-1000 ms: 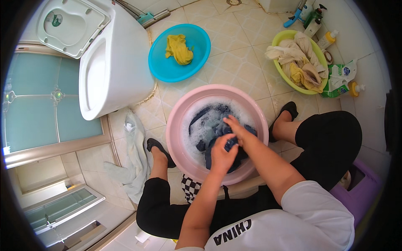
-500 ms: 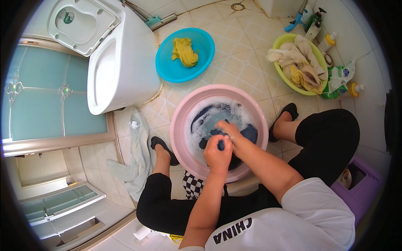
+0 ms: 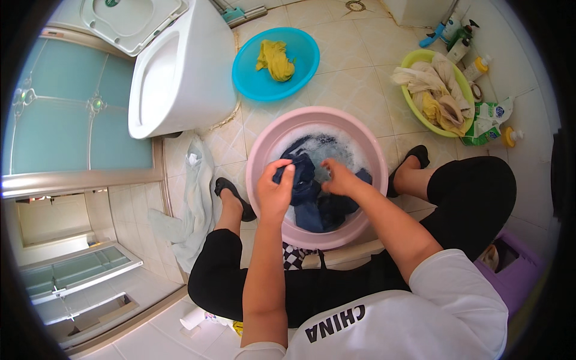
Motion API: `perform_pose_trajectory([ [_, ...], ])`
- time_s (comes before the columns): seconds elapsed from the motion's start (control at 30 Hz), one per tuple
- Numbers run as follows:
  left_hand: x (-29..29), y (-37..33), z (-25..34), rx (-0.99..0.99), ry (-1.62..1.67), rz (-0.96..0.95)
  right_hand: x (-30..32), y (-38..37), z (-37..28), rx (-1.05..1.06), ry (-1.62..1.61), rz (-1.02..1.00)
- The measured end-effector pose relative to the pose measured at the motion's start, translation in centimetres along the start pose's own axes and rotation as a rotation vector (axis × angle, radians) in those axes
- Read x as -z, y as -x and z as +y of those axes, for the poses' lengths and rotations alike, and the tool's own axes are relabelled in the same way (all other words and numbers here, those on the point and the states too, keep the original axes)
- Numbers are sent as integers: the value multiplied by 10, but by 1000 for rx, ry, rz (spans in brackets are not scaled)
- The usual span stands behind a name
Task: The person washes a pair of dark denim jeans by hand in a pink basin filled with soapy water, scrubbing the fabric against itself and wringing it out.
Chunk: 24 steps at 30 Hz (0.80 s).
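Observation:
A pink basin point(image 3: 257, 150) of soapy water stands on the floor between my feet. Dark navy wet cloth point(image 3: 309, 211) lies bunched in it, partly under the suds. Over the basin's left side, my left hand point(image 3: 276, 191) pinches a raised fold of this cloth between thumb and fingers. My right hand point(image 3: 341, 179) hovers above the water to the right of the fold, fingers curved and apart, with nothing visible in them.
A blue basin point(image 3: 247, 84) holds a yellow cloth point(image 3: 277, 61). At right, a green basin point(image 3: 414, 58) is heaped with pale laundry, beside bottles point(image 3: 461, 48). A toilet point(image 3: 204, 78) stands at left; a pale towel point(image 3: 195, 207) lies on the floor. A purple container point(image 3: 516, 264) is at lower right.
My hands, close together over the basin before, have moved apart. The left has gone left and lifted a fold of navy cloth; more cloth now shows above the suds. The view has shifted slightly.

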<state>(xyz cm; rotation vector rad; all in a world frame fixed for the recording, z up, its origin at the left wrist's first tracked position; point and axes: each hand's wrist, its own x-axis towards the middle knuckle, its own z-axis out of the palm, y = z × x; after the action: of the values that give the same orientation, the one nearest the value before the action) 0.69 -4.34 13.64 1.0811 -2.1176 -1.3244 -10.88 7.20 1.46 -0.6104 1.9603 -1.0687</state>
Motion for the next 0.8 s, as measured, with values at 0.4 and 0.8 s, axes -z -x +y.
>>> perform_pose_trajectory([
  [0.4,13,22,-20,-10,224,-88,-31,8,-10,278,-223,-48],
  [0.8,-62,96,-125,270,-235,-178,24,39,-136,-111,-1157,-232],
])
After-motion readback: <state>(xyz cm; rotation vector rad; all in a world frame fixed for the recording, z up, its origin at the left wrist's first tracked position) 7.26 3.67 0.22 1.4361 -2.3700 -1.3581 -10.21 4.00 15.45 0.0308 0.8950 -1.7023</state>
